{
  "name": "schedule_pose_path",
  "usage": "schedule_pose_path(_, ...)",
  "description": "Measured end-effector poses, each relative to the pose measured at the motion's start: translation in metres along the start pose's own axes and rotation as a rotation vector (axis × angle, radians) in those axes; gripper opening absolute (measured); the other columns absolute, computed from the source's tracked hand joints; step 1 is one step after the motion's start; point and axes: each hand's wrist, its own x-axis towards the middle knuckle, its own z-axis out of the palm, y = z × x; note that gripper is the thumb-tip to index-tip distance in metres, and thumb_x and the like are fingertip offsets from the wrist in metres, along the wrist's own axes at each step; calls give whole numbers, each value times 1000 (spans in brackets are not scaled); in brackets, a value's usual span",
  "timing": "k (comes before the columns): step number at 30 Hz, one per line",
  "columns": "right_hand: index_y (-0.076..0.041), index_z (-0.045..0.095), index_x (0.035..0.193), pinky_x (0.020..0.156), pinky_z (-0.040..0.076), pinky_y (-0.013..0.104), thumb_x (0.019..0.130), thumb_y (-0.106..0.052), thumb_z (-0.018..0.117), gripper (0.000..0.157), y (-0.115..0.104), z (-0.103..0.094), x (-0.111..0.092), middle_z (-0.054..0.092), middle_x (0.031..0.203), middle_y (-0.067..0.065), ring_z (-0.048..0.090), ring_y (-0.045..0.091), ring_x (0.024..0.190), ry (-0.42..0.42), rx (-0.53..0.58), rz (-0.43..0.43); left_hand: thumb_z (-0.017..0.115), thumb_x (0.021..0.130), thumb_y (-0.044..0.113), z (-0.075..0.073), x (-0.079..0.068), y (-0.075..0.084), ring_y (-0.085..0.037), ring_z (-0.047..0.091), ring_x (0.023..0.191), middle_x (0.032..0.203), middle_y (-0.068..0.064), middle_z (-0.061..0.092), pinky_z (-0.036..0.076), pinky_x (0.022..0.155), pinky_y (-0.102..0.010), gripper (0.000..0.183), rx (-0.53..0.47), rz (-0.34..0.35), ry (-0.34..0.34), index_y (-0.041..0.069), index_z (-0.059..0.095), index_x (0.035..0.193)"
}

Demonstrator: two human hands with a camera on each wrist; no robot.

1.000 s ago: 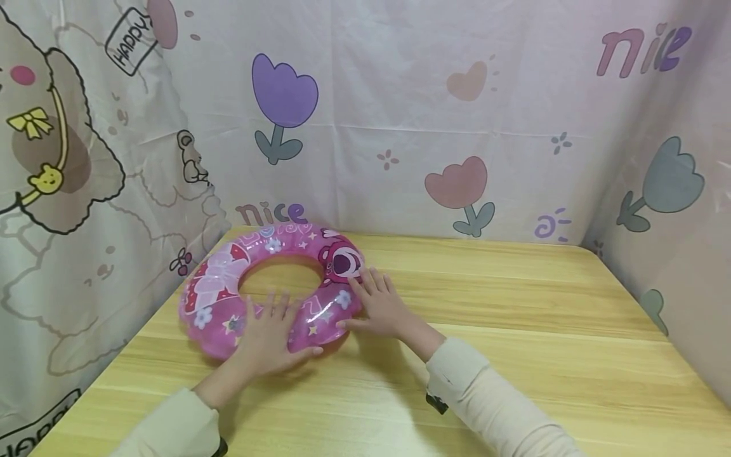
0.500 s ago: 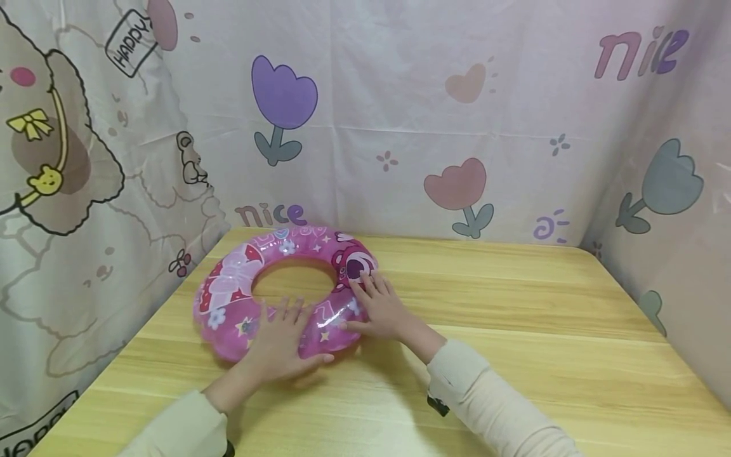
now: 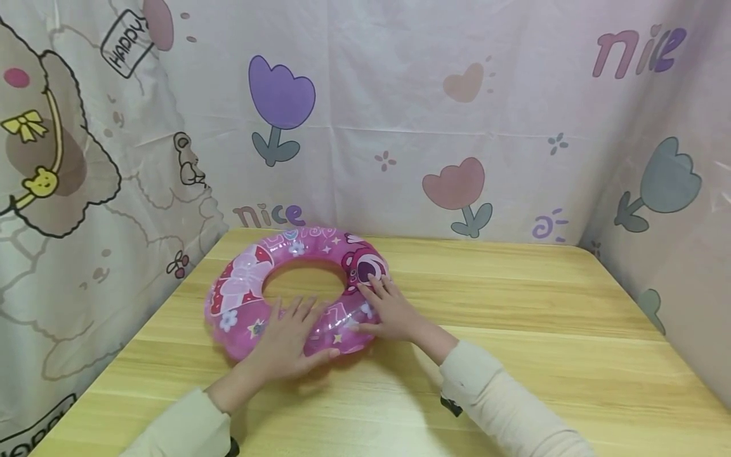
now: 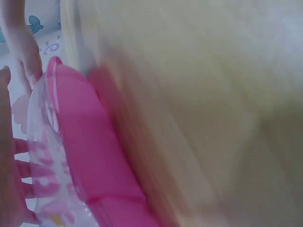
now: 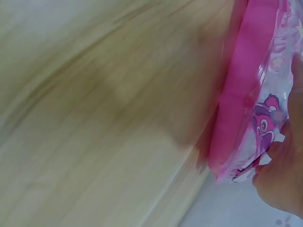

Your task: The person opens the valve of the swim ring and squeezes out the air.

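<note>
A pink inflatable swim ring [image 3: 245,279], printed with a bear, flowers and stars, lies on the wooden table at left of centre. My left hand [image 3: 288,336] rests on its near side, fingers spread and the thumb pointing right. Against the ring's right side, just below the bear print, lies my right hand [image 3: 391,314] with fingers extended. In the left wrist view the ring's pink side wall [image 4: 90,132] stands beside the left fingers [image 4: 35,189]. The right wrist view has the right hand [image 5: 284,161] over the clear printed top of the ring.
The wooden table [image 3: 514,355] extends to the right and front of the ring. A printed fabric curtain [image 3: 371,95] hangs behind the table and along both sides. Both sleeves are light beige, with a dark strap piece [image 3: 451,405] under the right cuff.
The swim ring has slid to the right across the table, with my left hand moving along on it. My right hand has shifted slightly right too, still touching the ring.
</note>
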Motion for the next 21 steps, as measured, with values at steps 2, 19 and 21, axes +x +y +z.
schedule_pose_path(2,-10,27,147,115,15,54,83,-52,61,83,3,0,-2,17,153,23,12,46,140,-1,-3,-7,53,80,65,-3,1,-1,-43,36,132,145,-19,39,19,106,-68,82,-5,9,9,11,40,141)
schedule_pose_path(19,-9,27,146,111,20,59,80,-48,66,86,27,-23,-24,14,153,23,10,48,139,-66,66,13,55,80,63,-12,10,-11,-45,32,133,146,-19,36,15,108,-67,80,-40,46,-58,11,42,139)
schedule_pose_path(21,-8,29,146,110,21,60,80,-48,67,86,31,-27,-27,14,153,25,11,49,139,-66,77,7,54,80,63,-12,10,-13,-45,32,133,147,-19,36,17,107,-66,80,-35,67,-56,10,42,139)
